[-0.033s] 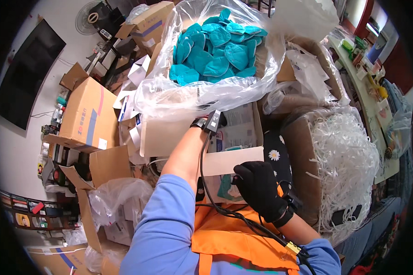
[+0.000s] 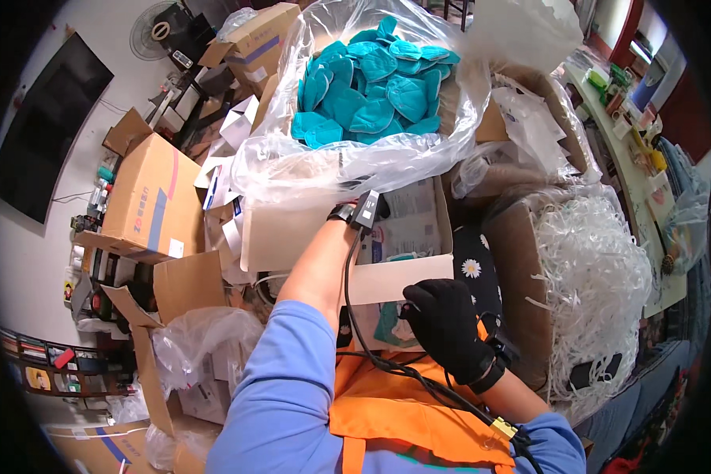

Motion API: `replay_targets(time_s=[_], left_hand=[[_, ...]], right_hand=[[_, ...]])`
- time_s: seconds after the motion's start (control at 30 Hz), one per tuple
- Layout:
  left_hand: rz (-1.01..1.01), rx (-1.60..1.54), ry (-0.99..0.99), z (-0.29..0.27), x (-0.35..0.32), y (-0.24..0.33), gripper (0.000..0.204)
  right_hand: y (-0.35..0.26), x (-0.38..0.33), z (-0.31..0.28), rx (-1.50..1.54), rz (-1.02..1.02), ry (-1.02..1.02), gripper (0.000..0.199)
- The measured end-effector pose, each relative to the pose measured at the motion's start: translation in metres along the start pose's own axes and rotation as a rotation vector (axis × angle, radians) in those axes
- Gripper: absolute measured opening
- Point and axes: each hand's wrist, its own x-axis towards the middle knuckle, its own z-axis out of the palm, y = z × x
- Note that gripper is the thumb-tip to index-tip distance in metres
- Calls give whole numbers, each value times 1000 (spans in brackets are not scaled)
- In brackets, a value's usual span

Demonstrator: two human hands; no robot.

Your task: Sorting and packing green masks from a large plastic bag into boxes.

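My left hand (image 2: 382, 208) reaches into an open white carton (image 2: 288, 233) in front of me. Little of its black glove shows; a small black device on the wrist hides its fingers. Flat printed plastic packets (image 2: 411, 213) lie inside the carton, beside this hand. My right hand (image 2: 448, 325), in a black glove, is closed with the fingers curled, just nearer to me than the carton's front flap (image 2: 403, 278). Whatever it may hold is hidden. A teal piece (image 2: 389, 322) shows below that flap. Beyond the carton, many teal cup-shaped fabric pieces (image 2: 371, 87) fill a plastic-lined box.
Clear plastic lining (image 2: 355, 162) drapes over the carton's far side. At right stands a box of shredded white strips (image 2: 592, 276). Brown cartons (image 2: 154, 193) crowd the left. Black cables (image 2: 395, 365) cross my orange apron (image 2: 403, 411).
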Motion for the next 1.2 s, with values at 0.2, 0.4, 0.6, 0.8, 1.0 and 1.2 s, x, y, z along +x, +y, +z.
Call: replay_targets(time_s=[0.2, 0.4, 0.6, 0.8, 1.0, 1.2], left_hand=[[91, 286, 405, -19, -20, 26, 33], [219, 286, 293, -140, -98, 145, 18], [465, 418, 330, -160, -169, 179, 25], [431, 226, 310, -162, -191, 196, 45], [-92, -692, 440, -166, -200, 171, 54], [-127, -872, 212, -133, -188, 181, 21]], right_hand=[[-6, -5, -23, -56, 76, 152, 22], [43, -3, -50, 192, 187, 356, 27], [30, 62, -82, 143, 117, 143, 39], [25, 59, -47, 428, 191, -270, 39], [22, 34, -36, 226, 194, -344, 40], [12, 16, -15, 302, 126, -356, 45]])
